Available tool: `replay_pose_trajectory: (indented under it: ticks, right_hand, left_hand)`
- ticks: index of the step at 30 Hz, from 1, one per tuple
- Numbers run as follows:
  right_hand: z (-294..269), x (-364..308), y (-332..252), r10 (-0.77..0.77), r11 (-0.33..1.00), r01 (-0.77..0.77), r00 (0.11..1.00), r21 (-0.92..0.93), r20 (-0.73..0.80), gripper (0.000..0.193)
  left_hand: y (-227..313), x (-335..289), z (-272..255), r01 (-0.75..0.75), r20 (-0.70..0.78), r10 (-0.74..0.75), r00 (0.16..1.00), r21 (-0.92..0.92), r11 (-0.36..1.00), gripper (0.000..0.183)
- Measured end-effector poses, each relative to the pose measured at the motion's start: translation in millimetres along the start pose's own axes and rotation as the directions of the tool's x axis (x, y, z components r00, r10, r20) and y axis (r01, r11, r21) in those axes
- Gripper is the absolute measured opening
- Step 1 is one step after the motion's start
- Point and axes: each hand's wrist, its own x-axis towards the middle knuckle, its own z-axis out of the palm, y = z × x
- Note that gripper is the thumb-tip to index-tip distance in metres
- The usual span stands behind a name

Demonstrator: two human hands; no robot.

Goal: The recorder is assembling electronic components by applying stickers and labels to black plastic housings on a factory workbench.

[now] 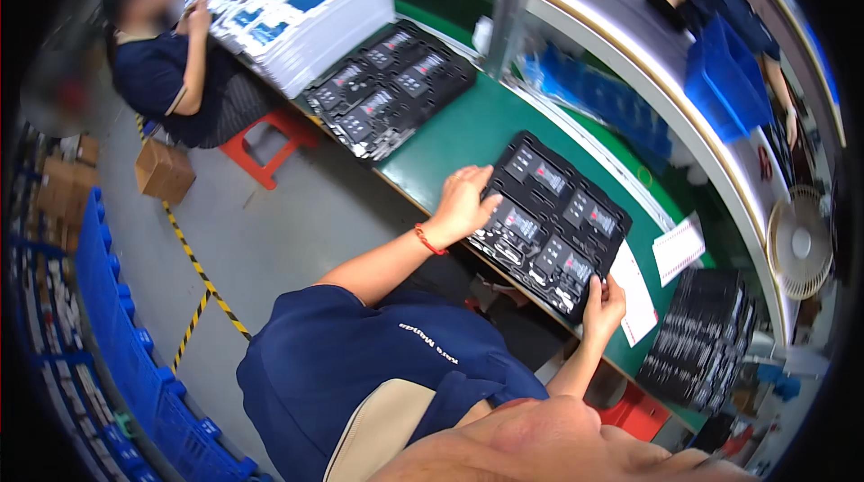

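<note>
A black moulded tray lies over the green bench top in front of me, its compartments filled with several dark, flat parts that carry small labels. My left hand grips the tray's left edge, thumb on top, with a red cord bracelet at the wrist. At the near right corner, my right hand is closed on the rim. Fingers under the tray are hidden on both sides. Farther left along the bench sits another black tray with similar parts, out of reach of either hand.
Beyond that tray rises a tall stack of white trays, with a co-worker beside it. Paper sheets and a stack of black trays are at the right. A red stool and blue bins stand left; a fan is far right.
</note>
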Motion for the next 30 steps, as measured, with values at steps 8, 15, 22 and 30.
replay_pose_trajectory:
  ticks: [8, 15, 22, 30]
  right_hand:
    - [-7, 4, -22, -0.038, 0.994, 0.04, 0.999, 0.1, -0.028, 0.035]
    - [4, 35, -122, -0.289, 0.939, 0.229, 0.93, 0.257, 0.227, 0.055]
    - [137, 112, -226, -0.521, 0.854, 0.407, 0.651, 0.325, 0.552, 0.069]
    - [274, 183, -296, -0.633, 0.773, 0.584, 0.689, 0.247, 0.353, 0.05]
  left_hand:
    - [15, 1, -27, 0.214, 0.08, -0.21, 0.974, -0.621, 0.754, 0.05]
    - [-8, -13, -121, 0.303, 0.141, -0.44, 0.887, -0.897, 0.322, 0.047]
    - [-92, -38, -174, 0.053, -0.192, -0.607, 0.772, -0.931, 0.361, 0.045]
    - [-144, 15, -143, 0.024, -0.456, -0.679, 0.576, -0.82, 0.571, 0.041]
